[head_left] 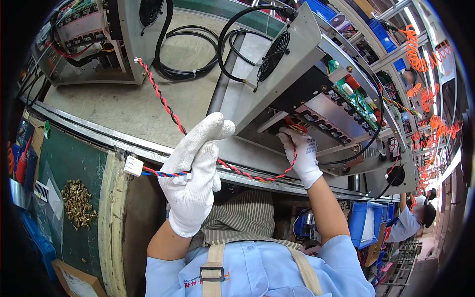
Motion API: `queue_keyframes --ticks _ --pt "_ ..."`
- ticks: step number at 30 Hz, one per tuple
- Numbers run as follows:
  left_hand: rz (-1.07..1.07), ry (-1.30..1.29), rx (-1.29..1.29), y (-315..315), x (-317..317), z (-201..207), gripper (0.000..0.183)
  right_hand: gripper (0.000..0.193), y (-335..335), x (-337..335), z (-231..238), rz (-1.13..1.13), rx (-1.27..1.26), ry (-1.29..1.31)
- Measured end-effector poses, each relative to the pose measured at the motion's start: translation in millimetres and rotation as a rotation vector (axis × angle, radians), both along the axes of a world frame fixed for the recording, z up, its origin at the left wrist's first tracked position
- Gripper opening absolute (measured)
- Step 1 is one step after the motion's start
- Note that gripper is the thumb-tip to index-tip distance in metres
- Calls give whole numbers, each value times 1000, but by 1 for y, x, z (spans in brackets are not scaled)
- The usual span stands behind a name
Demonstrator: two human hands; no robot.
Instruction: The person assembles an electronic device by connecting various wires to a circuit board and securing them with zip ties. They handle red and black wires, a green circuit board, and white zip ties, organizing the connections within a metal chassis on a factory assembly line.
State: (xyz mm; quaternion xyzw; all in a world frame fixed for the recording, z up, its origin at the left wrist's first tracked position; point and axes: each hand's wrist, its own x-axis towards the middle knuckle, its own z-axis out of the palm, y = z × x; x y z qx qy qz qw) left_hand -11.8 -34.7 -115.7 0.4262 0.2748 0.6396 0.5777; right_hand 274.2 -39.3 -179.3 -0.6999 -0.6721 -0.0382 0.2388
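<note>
My left hand (194, 171), in a white knit glove, is closed around a twisted wire harness. One red-and-black twisted wire (158, 94) rises from its fingers to a small white plug. A red-and-blue wire (157, 172) leads out to a larger white connector (133, 166). Another stretch of red-and-black twisted wire (252, 176) runs right to my gloved right hand (301, 153). That hand reaches inside an open grey metal chassis (292, 64), fingers curled at a bundle of red and yellow wires (296, 123). Its fingertips are partly hidden among the wires.
A second open chassis (94, 74) stands at the far left, with coiled black cable (190, 74) between the two. Brass screws (78, 204) lie piled on the green surface. Blue bins (366, 225) stand to the right, where a co-worker (408, 222) is farther off.
</note>
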Motion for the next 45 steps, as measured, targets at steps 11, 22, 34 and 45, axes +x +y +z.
queue_keyframes --ticks 11,22,34,45 --pt "-27 54 -37 9 10 -7 32 12 3 14 -6 160 109 -119" --pt "-62 58 -66 23 26 -22 32 18 6 13 -2 196 65 -89" --pt "-102 52 -135 33 27 -37 34 30 9 23 -7 271 120 -147" --pt "-126 18 -181 34 28 -45 34 28 5 19 -4 194 -62 -68"
